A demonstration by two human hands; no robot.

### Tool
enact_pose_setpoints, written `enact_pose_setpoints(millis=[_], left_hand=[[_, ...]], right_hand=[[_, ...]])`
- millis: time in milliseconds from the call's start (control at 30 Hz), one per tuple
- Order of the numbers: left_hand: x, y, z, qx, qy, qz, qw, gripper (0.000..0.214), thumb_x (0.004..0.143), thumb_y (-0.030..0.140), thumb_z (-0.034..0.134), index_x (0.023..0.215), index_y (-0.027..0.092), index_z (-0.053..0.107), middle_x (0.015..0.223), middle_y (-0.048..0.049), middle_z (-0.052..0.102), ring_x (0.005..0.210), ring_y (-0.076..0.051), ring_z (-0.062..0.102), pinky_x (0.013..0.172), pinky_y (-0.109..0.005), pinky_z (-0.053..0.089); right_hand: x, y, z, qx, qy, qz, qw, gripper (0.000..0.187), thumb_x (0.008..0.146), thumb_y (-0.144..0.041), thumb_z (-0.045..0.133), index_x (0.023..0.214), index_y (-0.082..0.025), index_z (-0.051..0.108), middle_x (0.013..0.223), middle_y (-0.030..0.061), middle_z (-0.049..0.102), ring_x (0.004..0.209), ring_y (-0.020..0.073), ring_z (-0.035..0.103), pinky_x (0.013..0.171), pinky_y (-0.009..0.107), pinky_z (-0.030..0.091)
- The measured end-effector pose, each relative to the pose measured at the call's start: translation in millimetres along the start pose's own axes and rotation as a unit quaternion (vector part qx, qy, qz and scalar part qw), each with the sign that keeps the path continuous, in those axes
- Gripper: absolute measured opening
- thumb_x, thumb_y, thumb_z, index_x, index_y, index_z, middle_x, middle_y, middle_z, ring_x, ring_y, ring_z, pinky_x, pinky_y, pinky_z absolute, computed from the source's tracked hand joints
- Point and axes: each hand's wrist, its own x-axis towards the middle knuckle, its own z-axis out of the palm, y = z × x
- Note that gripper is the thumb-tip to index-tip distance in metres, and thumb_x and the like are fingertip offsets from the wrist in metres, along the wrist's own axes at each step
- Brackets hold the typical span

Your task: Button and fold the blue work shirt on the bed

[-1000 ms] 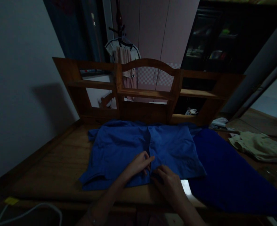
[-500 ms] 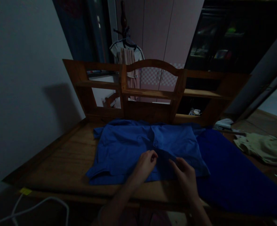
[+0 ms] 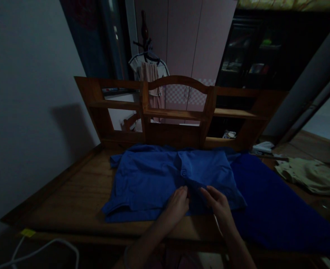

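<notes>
A blue buttoned shirt (image 3: 153, 175) lies flat on a wooden desk (image 3: 69, 194), its front placket running down the middle. My left hand (image 3: 178, 203) rests on the shirt's lower front, fingers together and pinching the cloth beside the placket. My right hand (image 3: 219, 201) sits just right of it, fingers curled on the cloth at the placket. A small button (image 3: 184, 173) shows just above my hands.
A darker blue cloth (image 3: 274, 201) spreads over the desk's right side. A wooden shelf unit (image 3: 178, 112) stands along the desk's back. An olive garment (image 3: 310, 175) lies far right. A white cable (image 3: 41, 248) loops below the desk's front edge. A wall rises on the left.
Both hands have moved up the shirt front from its bottom hem toward the button, staying close together. The view shifted slightly.
</notes>
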Motion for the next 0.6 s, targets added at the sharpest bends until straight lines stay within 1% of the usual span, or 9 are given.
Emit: enact_pose_setpoints(millis=[67,133,200,300,400,533,600], left_hand=[[-3,4,-3.6,-0.042,-0.004,-0.027,0.999,0.016,0.078,0.008,0.045,0.09,0.017,0.052,0.09,-0.007,0.06,0.086,-0.02,0.057,0.076,-0.03,0.042],[-5,8,-6.7,-0.092,0.004,-0.049,0.995,0.016,0.079,0.008,0.044,0.09,0.018,0.051,0.087,-0.0055,0.061,0.081,-0.018,0.059,0.07,-0.027,0.043],[-6,10,-8.5,-0.134,0.021,-0.044,0.99,0.021,0.079,0.006,0.042,0.093,0.019,0.051,0.088,-0.0048,0.063,0.081,-0.017,0.06,0.071,-0.026,0.043],[-6,12,-9.0,-0.165,0.058,-0.028,0.984,0.024,0.079,0.005,0.04,0.092,0.02,0.054,0.091,-0.0042,0.064,0.085,-0.016,0.061,0.075,-0.025,0.044],[-6,14,-9.2,-0.18,0.082,-0.033,0.98,0.02,0.08,0.009,0.043,0.089,0.02,0.056,0.088,-0.0034,0.064,0.083,-0.016,0.061,0.072,-0.025,0.046],[-9,15,-10.9,-0.225,0.078,-0.026,0.971,0.018,0.08,0.011,0.044,0.089,0.02,0.057,0.085,-0.0019,0.064,0.077,-0.014,0.061,0.068,-0.022,0.048],[-10,15,-12.3,-0.248,0.073,-0.025,0.966,0.018,0.08,0.011,0.045,0.089,0.02,0.057,0.084,-0.0013,0.064,0.076,-0.013,0.062,0.067,-0.021,0.049]], right_hand=[[-3,-1,0,-0.025,-0.009,-0.029,0.999,0.027,0.082,-0.042,0.063,0.085,-0.015,0.06,0.071,-0.0008,0.051,0.062,0.0118,0.046,0.052,0.019,0.035],[-7,-3,2,-0.067,-0.038,-0.082,0.994,0.023,0.086,-0.039,0.058,0.088,-0.016,0.062,0.076,0.0012,0.056,0.07,0.0147,0.052,0.061,0.021,0.039],[-11,-7,4,-0.119,-0.069,-0.14,0.981,0.019,0.089,-0.034,0.054,0.091,-0.017,0.064,0.082,0.0031,0.058,0.078,0.0171,0.055,0.068,0.023,0.041],[-17,-13,8,-0.175,-0.083,-0.201,0.96,0.017,0.091,-0.029,0.052,0.096,-0.019,0.065,0.086,0.0038,0.059,0.079,0.0172,0.057,0.069,0.024,0.041],[-22,-20,8,-0.191,-0.081,-0.219,0.953,0.016,0.092,-0.027,0.051,0.097,-0.021,0.065,0.088,0.0039,0.059,0.081,0.0172,0.057,0.072,0.025,0.042],[-24,-27,6,-0.173,-0.076,-0.218,0.958,0.023,0.095,-0.028,0.045,0.096,-0.021,0.066,0.098,0.0058,0.06,0.091,0.0187,0.057,0.078,0.027,0.043],[-23,-27,6,-0.165,-0.071,-0.214,0.96,0.022,0.094,-0.028,0.046,0.096,-0.021,0.067,0.099,0.0059,0.061,0.092,0.0189,0.058,0.08,0.027,0.044]])
